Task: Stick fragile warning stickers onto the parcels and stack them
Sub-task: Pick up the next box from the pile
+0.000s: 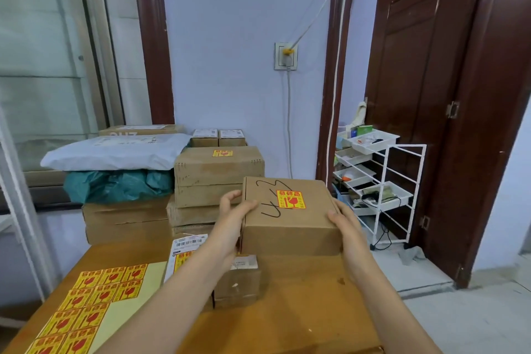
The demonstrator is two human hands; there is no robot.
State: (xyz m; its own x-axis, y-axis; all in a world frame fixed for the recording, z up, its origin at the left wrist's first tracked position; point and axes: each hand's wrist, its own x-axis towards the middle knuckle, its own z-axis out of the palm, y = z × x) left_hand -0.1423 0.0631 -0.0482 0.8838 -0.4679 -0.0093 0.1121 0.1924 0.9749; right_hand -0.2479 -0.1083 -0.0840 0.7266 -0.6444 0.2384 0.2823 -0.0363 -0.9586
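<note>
I hold a brown cardboard parcel (pixel 290 224) above the table between both hands. Its top bears a yellow and red fragile sticker (pixel 290 199) and a black scrawl. My left hand (pixel 232 213) grips its left side, thumb on top. My right hand (pixel 344 224) clasps its right edge. Beyond it rises a stack of brown parcels (pixel 212 178), the top one stickered. A sheet of fragile stickers (pixel 86 307) lies at the table's front left. A white labelled parcel (pixel 184 253) and a small brown box (pixel 238 282) lie under my left forearm.
The wooden table (pixel 301 310) fills the foreground. Grey and teal mailer bags (pixel 115 169) sit on boxes at the left. Small boxes (pixel 218 136) stand against the wall. A white wire rack with trays (pixel 379 181) stands at the right by a dark door.
</note>
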